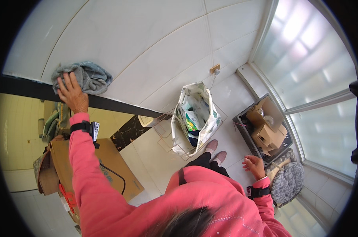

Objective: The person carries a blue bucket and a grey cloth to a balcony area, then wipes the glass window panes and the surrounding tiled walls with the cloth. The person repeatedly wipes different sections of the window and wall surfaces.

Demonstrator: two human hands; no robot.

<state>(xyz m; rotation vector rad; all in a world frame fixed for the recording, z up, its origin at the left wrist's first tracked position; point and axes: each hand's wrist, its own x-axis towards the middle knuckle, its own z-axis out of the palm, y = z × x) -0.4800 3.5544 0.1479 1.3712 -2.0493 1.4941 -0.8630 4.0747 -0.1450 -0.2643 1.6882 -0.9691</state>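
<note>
My left hand (73, 93) is pressed over a bunched grey-blue cloth (96, 77). The cloth lies against the white tiled wall (131, 50), just above the dark trim (119, 106) along its edge. Low at my side hangs my right hand (253, 166), its fingers loosely bent and nothing in it. It is close to a black plastic crate (246, 141) but apart from it. Before my feet stands a large white patterned bag (179, 133), open at the top, with plastic packaging (193, 118) inside.
Cardboard boxes (269, 134) fill the crate by the frosted glass door panels (312, 53). A patterned round cushion (287, 182) sits beside it. A wall socket (215, 68) holds a plug. A big cardboard box (122, 174) stands at left, near a white bin (147, 121).
</note>
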